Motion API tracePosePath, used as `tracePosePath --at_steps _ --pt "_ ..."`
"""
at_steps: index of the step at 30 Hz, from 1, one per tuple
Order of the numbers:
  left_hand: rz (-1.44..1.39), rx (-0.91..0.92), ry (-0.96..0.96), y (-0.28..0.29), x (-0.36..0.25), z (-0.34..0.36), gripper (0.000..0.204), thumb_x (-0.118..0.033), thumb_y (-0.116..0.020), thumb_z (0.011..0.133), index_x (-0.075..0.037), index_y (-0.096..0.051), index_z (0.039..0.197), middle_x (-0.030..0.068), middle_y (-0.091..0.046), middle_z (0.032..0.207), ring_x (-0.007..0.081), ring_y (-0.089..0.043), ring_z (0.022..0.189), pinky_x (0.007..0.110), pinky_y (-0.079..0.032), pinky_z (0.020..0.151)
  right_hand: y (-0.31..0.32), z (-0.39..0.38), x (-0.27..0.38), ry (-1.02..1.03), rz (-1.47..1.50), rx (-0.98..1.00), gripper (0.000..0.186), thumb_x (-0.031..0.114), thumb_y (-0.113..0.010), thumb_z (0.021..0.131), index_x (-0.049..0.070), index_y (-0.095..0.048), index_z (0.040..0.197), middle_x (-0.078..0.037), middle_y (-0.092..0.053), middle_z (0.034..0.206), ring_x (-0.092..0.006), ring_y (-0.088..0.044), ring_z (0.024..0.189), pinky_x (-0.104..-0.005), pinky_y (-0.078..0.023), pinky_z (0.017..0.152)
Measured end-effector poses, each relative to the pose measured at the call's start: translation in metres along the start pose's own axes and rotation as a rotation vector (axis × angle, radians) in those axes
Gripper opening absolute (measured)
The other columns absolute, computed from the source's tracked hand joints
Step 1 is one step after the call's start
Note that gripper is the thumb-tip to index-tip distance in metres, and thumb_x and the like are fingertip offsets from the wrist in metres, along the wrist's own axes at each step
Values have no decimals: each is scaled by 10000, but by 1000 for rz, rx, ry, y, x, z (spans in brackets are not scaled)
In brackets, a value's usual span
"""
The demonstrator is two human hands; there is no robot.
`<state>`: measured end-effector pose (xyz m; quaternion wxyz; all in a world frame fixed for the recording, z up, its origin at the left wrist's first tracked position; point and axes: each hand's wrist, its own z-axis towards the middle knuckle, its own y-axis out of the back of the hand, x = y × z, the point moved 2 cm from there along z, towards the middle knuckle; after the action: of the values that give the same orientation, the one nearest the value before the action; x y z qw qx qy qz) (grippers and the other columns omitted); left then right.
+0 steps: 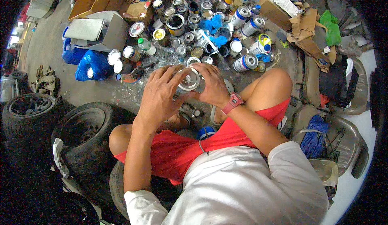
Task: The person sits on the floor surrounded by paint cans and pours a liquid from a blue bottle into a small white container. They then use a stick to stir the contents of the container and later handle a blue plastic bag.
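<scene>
Tin (189,80) comes between our two hands in the head view, in front of the body and just short of the crowded paint cans (176,22). From our left hand (159,90) it lies to the right and a little away from us; from our right hand (215,88), to the left and slightly away. Neither hand looks clearly nearer, since both flank the rim. We see both hands clamped on the tin, fingers curling round the sides and far edge, thumbs on the near side, though some contact is hidden. Its round top faces up toward our eyes, so we judge the long axis to run roughly upright, between the palms; we cannot tell any slight tilt. A green-capped bottle (146,46) stands beyond our left hand, and blue gloves (218,35) lie among the cans.
</scene>
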<state>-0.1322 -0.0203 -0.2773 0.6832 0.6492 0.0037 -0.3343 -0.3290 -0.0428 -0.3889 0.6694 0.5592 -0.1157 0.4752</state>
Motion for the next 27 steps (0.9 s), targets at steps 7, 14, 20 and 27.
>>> tracePosePath --at_steps 7,14,20,27 --pt "-72 -46 13 -34 5 1 722 -220 -904 693 -125 -638 1357 112 -635 1349 348 -595 1222 473 -491 1036 18 -10 -1 30 -83 50 801 355 -890 677 124 -579 1377 -105 -629 1360 -322 -592 1270 -496 -395 1142" --pt "27 3 -24 -52 12 -1 655 -242 -905 700 -109 -676 1299 90 -658 1316 319 -611 1200 447 -498 1006 -1 -18 -12 -12 -62 18 813 378 -914 659 121 -577 1353 -103 -638 1343 -323 -605 1250 -489 -398 1119" --pt "-2 63 -25 -62 16 -1 646 -214 -909 670 -86 -679 1260 104 -659 1267 362 -599 1183 480 -498 1009 -9 -19 -14 -10 -27 50 801 365 -914 654 117 -579 1338 -99 -645 1314 -318 -611 1238 -486 -393 1126" --pt "-9 74 -14 -69 17 3 650 -167 -921 628 -67 -668 1219 113 -655 1226 366 -599 1159 486 -495 1001 -15 -25 -22 -28 -35 70 829 378 -904 656 104 -581 1369 -113 -642 1328 -317 -603 1253 -487 -383 1149"
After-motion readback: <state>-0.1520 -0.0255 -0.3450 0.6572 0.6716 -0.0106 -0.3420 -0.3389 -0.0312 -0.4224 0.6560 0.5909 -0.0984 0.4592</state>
